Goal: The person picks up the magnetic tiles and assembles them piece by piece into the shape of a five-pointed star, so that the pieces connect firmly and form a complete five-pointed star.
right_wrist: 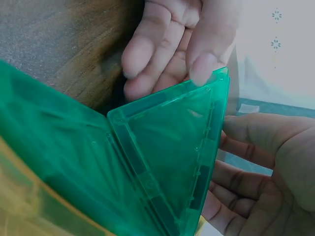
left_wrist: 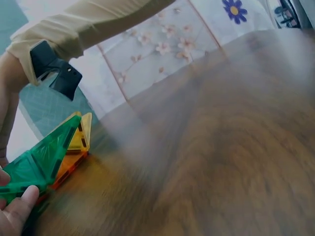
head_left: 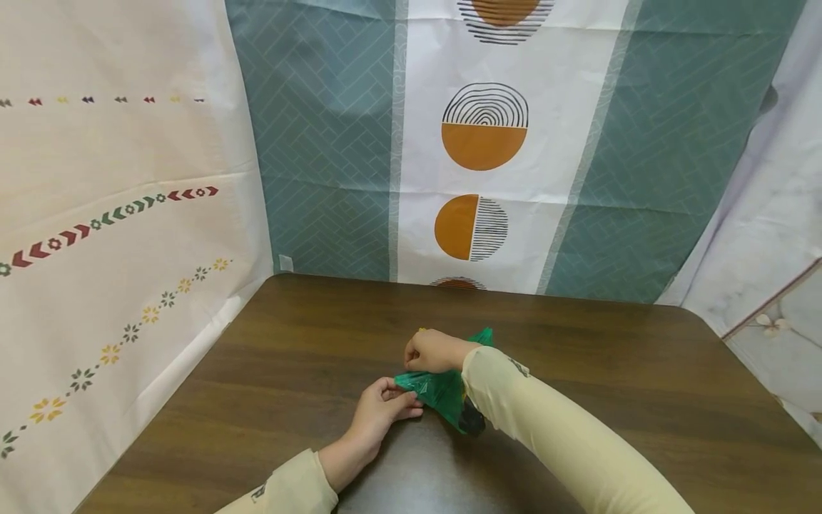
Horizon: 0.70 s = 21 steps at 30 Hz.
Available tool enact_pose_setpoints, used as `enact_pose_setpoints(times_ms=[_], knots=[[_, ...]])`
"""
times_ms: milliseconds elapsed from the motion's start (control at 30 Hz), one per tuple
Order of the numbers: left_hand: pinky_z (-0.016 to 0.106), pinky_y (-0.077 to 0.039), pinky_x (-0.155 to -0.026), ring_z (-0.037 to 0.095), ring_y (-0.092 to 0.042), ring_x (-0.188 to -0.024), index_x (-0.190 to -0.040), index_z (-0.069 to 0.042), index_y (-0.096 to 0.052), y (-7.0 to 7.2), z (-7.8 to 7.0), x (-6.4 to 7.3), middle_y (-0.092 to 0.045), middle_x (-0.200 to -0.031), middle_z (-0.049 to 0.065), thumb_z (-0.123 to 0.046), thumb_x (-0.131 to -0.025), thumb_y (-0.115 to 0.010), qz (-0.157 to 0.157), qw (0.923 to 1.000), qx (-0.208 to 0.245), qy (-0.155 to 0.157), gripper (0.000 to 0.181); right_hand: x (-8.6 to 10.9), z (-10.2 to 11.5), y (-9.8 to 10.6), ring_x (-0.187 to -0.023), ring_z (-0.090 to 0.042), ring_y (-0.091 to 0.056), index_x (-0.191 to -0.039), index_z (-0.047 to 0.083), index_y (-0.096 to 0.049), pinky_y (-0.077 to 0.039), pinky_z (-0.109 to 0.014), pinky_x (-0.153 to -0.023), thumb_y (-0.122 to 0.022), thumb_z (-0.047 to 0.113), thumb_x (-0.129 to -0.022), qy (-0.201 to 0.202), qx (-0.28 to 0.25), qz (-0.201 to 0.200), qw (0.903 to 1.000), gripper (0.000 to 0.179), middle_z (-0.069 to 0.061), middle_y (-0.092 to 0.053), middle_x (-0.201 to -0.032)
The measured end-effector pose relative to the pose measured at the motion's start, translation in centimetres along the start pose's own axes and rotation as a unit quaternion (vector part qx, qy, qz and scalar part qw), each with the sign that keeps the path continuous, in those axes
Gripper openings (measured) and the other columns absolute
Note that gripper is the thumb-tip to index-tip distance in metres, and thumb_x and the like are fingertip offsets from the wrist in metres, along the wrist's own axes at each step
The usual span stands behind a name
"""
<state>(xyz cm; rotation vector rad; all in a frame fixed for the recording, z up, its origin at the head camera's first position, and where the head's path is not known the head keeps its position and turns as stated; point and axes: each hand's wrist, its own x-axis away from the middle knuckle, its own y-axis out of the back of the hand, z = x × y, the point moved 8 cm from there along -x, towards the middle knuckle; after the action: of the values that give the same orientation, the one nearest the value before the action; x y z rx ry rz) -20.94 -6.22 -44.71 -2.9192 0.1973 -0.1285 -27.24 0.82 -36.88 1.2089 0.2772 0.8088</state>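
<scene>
Two translucent green triangular magnetic tiles stand joined at an angle, one of them a small triangle (right_wrist: 172, 147) seen closest in the right wrist view. My left hand (head_left: 385, 403) pinches the green tile's left corner between thumb and fingers. Just beyond it, my right hand (head_left: 439, 351) has its thumb at the same tile's edge, with curled fingers (right_wrist: 241, 182) partly behind it. Yellow (left_wrist: 86, 129) and orange (left_wrist: 71, 167) tiles join the green ones from behind in the left wrist view. The right forearm hides part of the structure in the head view.
A brown wooden table (head_left: 308, 335) lies under the hands. Patterned cloths hang around it, with a teal and white cloth (head_left: 321, 143) at the back. A black strap-like device (left_wrist: 56, 71) sits on the right wrist.
</scene>
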Motion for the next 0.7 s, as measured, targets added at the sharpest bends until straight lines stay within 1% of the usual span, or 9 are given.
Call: enact_pose_setpoints(times_ms=[133,200,367,467,533,567,700], knots=[[0.031,-0.059,-0.074,0.014,-0.069,-0.075,-0.111,0.011,-0.046,0.8,-0.2,0.4,-0.065,-0.087,0.01,0.0,-0.091,-0.06,-0.003,0.9999,-0.01,0.001,0.027,0.2,-0.1,-0.1,-0.08,-0.009,-0.06,-0.095,0.01,-0.073,-0.052,-0.026,-0.075,-0.058,0.014,-0.095,0.002,-0.005,-0.005,1.0,0.015,-0.001,-0.071,-0.092],[0.031,-0.059,-0.073,0.014,-0.069,-0.075,-0.114,0.011,-0.045,1.1,-0.5,0.6,-0.064,-0.089,0.011,0.0,-0.091,-0.059,-0.008,0.9998,-0.016,-0.002,0.029,0.3,-0.2,0.0,-0.081,-0.01,-0.061,-0.096,0.01,-0.073,-0.052,-0.027,-0.076,-0.059,0.015,-0.095,0.001,-0.01,-0.008,0.9999,0.015,-0.001,-0.071,-0.092],[0.031,-0.06,-0.07,0.015,-0.067,-0.076,-0.117,0.011,-0.044,2.0,-1.4,0.4,-0.061,-0.091,0.011,0.0,-0.09,-0.059,-0.025,0.9992,-0.03,-0.011,0.032,0.9,-0.3,0.4,-0.081,-0.01,-0.06,-0.101,0.01,-0.071,-0.052,-0.028,-0.077,-0.059,0.019,-0.096,0.006,-0.028,-0.022,0.9993,0.017,0.0,-0.07,-0.094],[0.03,-0.059,-0.067,0.018,-0.066,-0.078,-0.117,0.012,-0.046,2.4,-2.4,0.3,-0.06,-0.094,0.012,0.001,-0.089,-0.059,-0.032,0.9975,-0.056,-0.03,0.032,1.4,-0.4,0.8,-0.082,-0.009,-0.059,-0.104,0.009,-0.071,-0.052,-0.028,-0.078,-0.058,0.02,-0.096,0.018,-0.039,-0.043,0.9982,0.018,0.0,-0.07,-0.096],[0.03,-0.059,-0.064,0.02,-0.065,-0.077,-0.116,0.011,-0.048,2.7,-3.1,0.3,-0.06,-0.094,0.013,0.001,-0.089,-0.061,-0.039,0.9935,-0.093,-0.053,0.031,1.9,-0.5,1.1,-0.083,-0.009,-0.06,-0.106,0.009,-0.071,-0.052,-0.027,-0.079,-0.058,0.02,-0.096,0.027,-0.047,-0.055,0.997,0.02,0.0,-0.071,-0.098],[0.029,-0.058,-0.063,0.021,-0.064,-0.077,-0.114,0.01,-0.049,2.9,-3.5,0.3,-0.06,-0.095,0.014,0.001,-0.089,-0.061,-0.044,0.9901,-0.116,-0.065,0.03,2.1,-0.5,1.2,-0.084,-0.009,-0.061,-0.107,0.009,-0.071,-0.052,-0.027,-0.079,-0.058,0.019,-0.096,0.03,-0.05,-0.06,0.9965,0.02,0.0,-0.071,-0.099],[0.027,-0.056,-0.059,0.018,-0.062,-0.075,-0.111,0.005,-0.055,3.7,-4.9,0.1,-0.062,-0.096,0.016,0.0,-0.087,-0.066,-0.061,0.9723,-0.199,-0.105,0.027,3.3,-0.7,1.7,-0.091,-0.012,-0.064,-0.11,0.01,-0.07,-0.054,-0.031,-0.083,-0.058,0.02,-0.096,0.024,-0.065,-0.074,0.9948,0.022,0.0,-0.071,-0.103]])
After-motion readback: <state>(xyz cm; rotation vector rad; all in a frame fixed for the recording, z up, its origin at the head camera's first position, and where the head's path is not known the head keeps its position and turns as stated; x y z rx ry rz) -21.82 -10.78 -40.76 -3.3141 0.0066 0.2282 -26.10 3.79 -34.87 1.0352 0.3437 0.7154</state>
